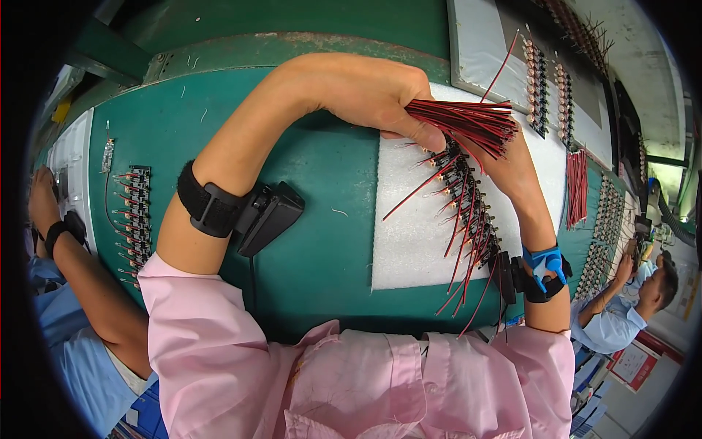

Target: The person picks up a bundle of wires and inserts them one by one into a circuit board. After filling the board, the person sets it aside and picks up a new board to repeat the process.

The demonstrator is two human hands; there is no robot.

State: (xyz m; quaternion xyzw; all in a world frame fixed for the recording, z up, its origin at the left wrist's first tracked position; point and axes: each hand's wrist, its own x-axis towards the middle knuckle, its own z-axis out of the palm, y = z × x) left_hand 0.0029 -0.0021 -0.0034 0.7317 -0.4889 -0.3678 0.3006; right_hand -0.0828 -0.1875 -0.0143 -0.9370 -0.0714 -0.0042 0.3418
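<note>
My left hand (pixel 406 110) is closed round a thick bundle of red and black wires (pixel 472 123), the loose ends fanning out to the right. Its thumb rests near the top of a long strip of small black circuit boards (pixel 468 199). Thin red and black leads trail from that strip to the lower left. My right hand (pixel 504 164) is just behind and below the bundle's loose ends, close to the strip. Wires cover its fingers, so I cannot see what they hold. Under both hands lies a white foam sheet (pixel 409 241).
A second board strip (pixel 135 219) lies on the green mat (pixel 329 197) at the left. More strips (pixel 536 88) and a red wire bundle (pixel 577 190) are at the right. Co-workers sit on both sides; one's arm (pixel 88 271) shows at the left. Black devices are strapped to my forearms.
</note>
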